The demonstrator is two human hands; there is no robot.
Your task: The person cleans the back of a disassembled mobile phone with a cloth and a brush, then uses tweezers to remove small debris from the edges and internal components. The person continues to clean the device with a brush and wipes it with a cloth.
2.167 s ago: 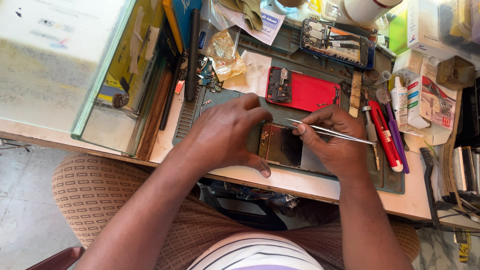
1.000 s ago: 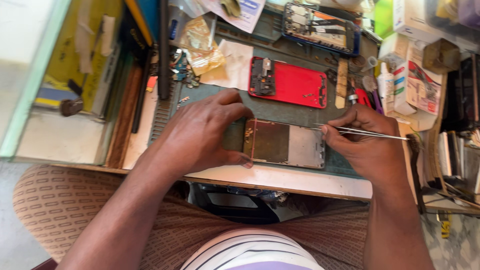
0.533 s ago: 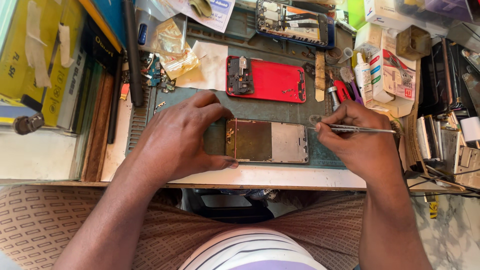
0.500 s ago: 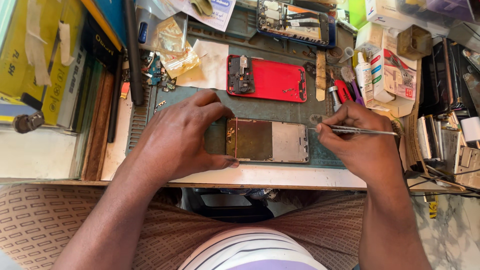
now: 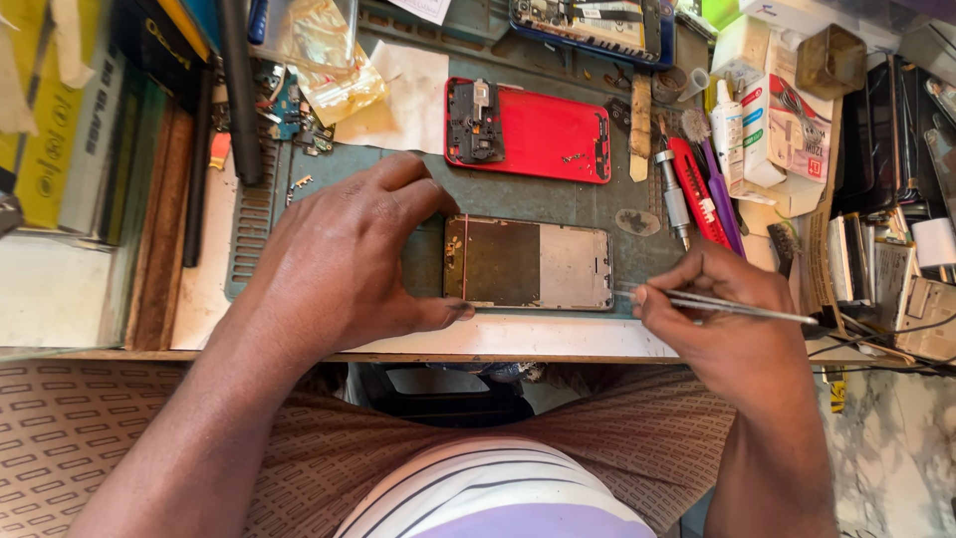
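— What lay nearest the person then?

— The pale wooden edge of the bench (image 5: 558, 339). Just beyond it was the one bare metal phone frame, brown and silver (image 5: 543, 264), lying flat on the green work mat (image 5: 558, 199) between the two hands.

— How were the hands set?

— The left hand (image 5: 344, 264) gripped the frame's left end, with the thumb along the near edge and the forefinger curled over the far corner. The right hand (image 5: 727, 319) was just off the frame's right end. It pinched a single pair of thin steel tweezers (image 5: 737, 306), whose tip touched that right edge.

— Had anything shifted?

— Yes. A couple of seconds before, both hands had covered most of the frame. The left one had since slid to the end and the right had drawn aside. Nearly the whole plate showed, and only its right rim was being worked.

— And farther out?

— Beyond the hands lay one red phone back cover with a black board at its left end (image 5: 543, 132). Past the right hand were three slim tools side by side: a silver screwdriver (image 5: 674, 194), a red-handled one (image 5: 697, 194) and a purple one (image 5: 719, 189). One white glue bottle (image 5: 729, 120) lay behind them. Farthest away was one opened phone in a blue shell (image 5: 588, 22). That made three phone pieces in all.
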